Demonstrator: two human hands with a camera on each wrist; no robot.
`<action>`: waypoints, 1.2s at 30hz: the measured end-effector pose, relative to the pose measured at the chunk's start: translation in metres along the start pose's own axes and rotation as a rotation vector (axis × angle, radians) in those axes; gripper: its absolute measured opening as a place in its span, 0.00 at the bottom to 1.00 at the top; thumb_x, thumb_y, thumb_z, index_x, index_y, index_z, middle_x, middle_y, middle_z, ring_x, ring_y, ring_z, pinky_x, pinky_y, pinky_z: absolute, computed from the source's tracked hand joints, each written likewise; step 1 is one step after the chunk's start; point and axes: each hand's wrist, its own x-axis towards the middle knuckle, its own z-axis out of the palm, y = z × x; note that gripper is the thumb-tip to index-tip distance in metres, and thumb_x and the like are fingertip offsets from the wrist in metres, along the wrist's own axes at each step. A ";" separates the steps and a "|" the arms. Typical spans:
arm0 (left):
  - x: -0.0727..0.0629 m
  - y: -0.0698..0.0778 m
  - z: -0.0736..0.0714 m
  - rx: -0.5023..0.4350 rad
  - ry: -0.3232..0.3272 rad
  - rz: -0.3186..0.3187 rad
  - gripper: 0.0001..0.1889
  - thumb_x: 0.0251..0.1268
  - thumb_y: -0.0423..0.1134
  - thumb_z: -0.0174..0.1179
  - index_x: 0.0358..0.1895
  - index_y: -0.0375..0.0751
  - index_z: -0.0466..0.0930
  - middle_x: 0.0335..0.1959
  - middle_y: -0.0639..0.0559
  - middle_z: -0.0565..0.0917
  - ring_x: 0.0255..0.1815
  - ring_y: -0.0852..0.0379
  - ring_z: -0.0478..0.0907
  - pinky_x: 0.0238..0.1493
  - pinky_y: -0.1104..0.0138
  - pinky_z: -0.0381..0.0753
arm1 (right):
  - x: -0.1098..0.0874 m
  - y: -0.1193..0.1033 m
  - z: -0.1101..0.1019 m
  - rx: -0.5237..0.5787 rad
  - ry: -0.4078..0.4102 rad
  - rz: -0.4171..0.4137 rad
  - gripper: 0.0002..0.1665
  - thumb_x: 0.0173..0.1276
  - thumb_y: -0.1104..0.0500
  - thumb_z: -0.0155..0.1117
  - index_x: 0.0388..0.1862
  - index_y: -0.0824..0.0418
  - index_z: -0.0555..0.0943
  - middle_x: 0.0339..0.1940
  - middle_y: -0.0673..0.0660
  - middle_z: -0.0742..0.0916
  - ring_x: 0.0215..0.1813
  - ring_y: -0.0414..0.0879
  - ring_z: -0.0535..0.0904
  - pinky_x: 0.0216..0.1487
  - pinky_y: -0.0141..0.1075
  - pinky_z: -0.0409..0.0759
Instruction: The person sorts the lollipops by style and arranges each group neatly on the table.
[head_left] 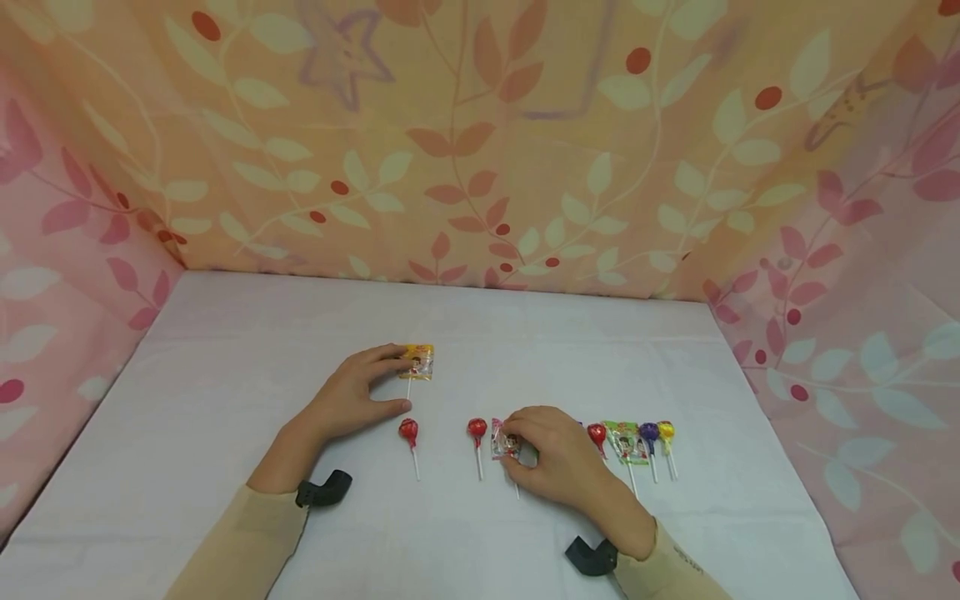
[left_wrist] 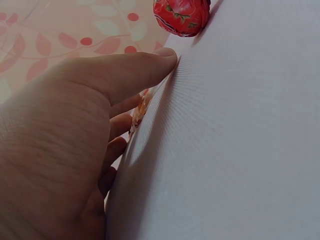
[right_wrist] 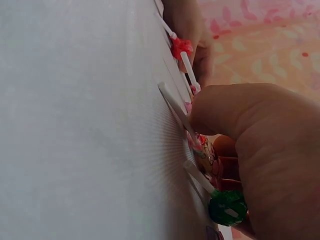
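Note:
My left hand [head_left: 356,396] lies at a yellow-wrapped lollipop [head_left: 422,362] toward the back, its fingertips on the wrapper. The left thumb stretches out apart from the fingers, close to the white stick. In the left wrist view a red lollipop [left_wrist: 182,17] lies beyond that thumb. With thumb and fingers, my right hand [head_left: 558,454] pinches a flat lollipop in a clear and pink wrapper [head_left: 501,440], its stick pointing toward me. Right beside those fingers is a green lollipop [right_wrist: 227,207], mostly covered by the hand in the head view.
Two red lollipops [head_left: 476,429] lie between the hands, sticks toward me. Right of the right hand, a row holds another red lollipop [head_left: 597,433], a green-wrapped one [head_left: 624,437], a purple one [head_left: 649,432] and a yellow one [head_left: 666,430]. Patterned curtains [head_left: 480,167] border the white table [head_left: 300,317].

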 end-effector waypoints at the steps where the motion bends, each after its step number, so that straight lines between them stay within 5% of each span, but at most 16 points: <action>1: 0.000 0.000 0.000 -0.001 0.000 -0.001 0.35 0.62 0.53 0.81 0.74 0.55 0.83 0.82 0.50 0.71 0.84 0.39 0.64 0.81 0.37 0.62 | 0.000 0.000 0.000 -0.003 0.003 -0.003 0.18 0.62 0.53 0.83 0.50 0.54 0.91 0.51 0.47 0.92 0.58 0.44 0.87 0.66 0.44 0.85; 36: -0.001 0.000 0.001 0.012 0.004 0.008 0.36 0.63 0.53 0.81 0.74 0.55 0.82 0.83 0.52 0.71 0.84 0.40 0.63 0.81 0.37 0.62 | 0.003 0.000 -0.006 -0.003 0.084 0.029 0.20 0.60 0.50 0.81 0.51 0.54 0.92 0.51 0.46 0.92 0.58 0.45 0.87 0.66 0.49 0.82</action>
